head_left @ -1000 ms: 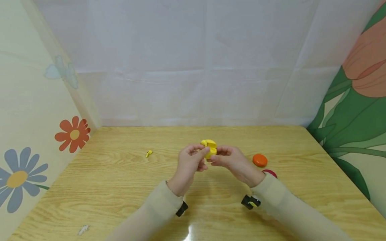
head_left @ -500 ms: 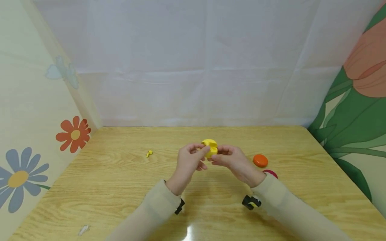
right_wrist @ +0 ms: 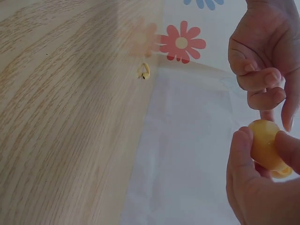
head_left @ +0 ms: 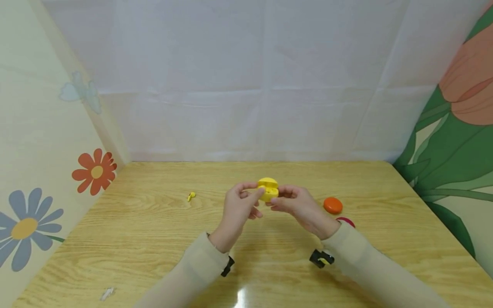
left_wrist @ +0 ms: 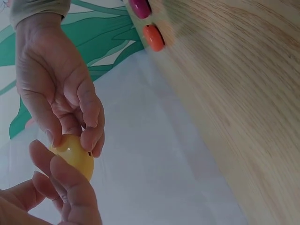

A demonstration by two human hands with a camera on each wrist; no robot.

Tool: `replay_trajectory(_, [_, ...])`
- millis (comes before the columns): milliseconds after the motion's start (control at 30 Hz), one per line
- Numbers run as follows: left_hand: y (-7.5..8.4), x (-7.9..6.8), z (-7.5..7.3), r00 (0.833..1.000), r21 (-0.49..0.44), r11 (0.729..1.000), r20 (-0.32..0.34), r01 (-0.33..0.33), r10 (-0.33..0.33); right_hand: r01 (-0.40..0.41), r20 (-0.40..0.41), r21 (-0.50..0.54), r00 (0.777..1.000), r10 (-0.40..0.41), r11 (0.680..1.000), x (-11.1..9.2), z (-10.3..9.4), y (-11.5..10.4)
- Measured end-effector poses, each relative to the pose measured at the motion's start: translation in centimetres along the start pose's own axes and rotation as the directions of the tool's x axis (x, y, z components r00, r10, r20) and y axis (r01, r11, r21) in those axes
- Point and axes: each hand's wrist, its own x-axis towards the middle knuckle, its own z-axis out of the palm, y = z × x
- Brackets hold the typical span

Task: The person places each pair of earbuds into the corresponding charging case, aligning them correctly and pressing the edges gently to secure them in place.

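A yellow earbud case, its lid raised, is held up over the table between both hands. My right hand grips its right side, thumb in front and fingers behind; the right wrist view shows its rounded yellow shell between thumb and fingers. My left hand pinches the left end, thumb on the near edge by the opening and index finger behind. Small dark spots show inside the case; the part under the left thumb is hidden. One loose yellow earbud lies on the table to the left.
A round orange case sits right of the hands, with a magenta one partly behind the right sleeve. A small whitish scrap lies at the near left of the wooden table. Printed cloth walls enclose the back and sides.
A yellow earbud that stood up at the left hand's fingertips by the lid has gone down out of sight. The left thumb has shifted slightly left, baring more of the case's opening.
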Motion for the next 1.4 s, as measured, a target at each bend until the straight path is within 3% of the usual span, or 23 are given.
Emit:
replay_trajectory(933, [-1.1,-0.5,-6.4,0.994,0.078,0.993,-0.070,0.093,-0.087,-0.003,0.025,0.038,1.000,0.002,0.999,-0.2,-0.3,0.0])
replay_trajectory(1400, [-1.3,-0.4,-8.6,0.988,0.132,0.985,-0.118,0.115,-0.099,-0.013,0.020,0.010,1.000,0.013,1.000,-0.3,-0.3,-0.1])
